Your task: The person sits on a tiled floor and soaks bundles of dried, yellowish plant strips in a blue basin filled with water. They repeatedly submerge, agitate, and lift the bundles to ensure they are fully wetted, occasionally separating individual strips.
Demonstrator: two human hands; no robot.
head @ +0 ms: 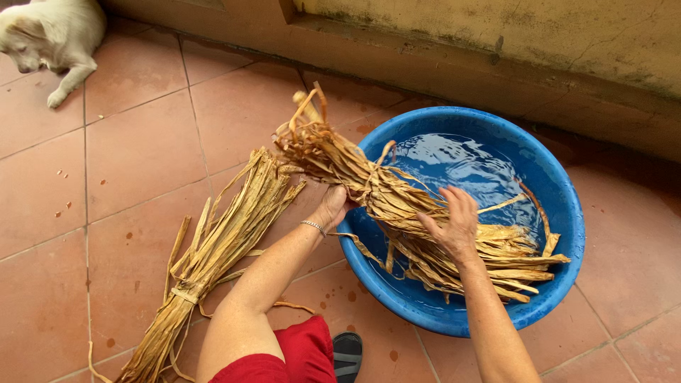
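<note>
Head view, looking down on a terracotta tiled floor [135, 142]. A stained wall base [454, 67] runs along the top edge, passing close behind the far rim of a round blue basin [560, 213]. Open floor lies to the left of the basin and toward the upper left, where a white dog [50, 35] lies at the corner, well apart from the work. A narrower strip of floor shows to the right of the basin.

Count: two bundles of dried, straw-coloured leaf strips, one basin, one dog, two hands.

The basin holds clear water, visible in its far half. The held bundle [397, 206] lies slantwise across the basin, its tied, narrow end projecting over the left rim and its loose strip ends fanned out over the right rim. Whether its underside touches the water cannot be told. A few loose strips hang over the near rim.

The left hand [332, 207], with a thin bracelet [313, 226] at the wrist, is closed around the bundle near its tie, just over the left rim. The right hand [454, 225] rests on the middle of the bundle, fingers spread and laid flat on the strips.

The second bundle [213, 262] lies on the floor left of the basin, tied near its lower end, touched by neither hand. A red garment [298, 354] and a dark sandal [347, 354] show at the bottom edge.
</note>
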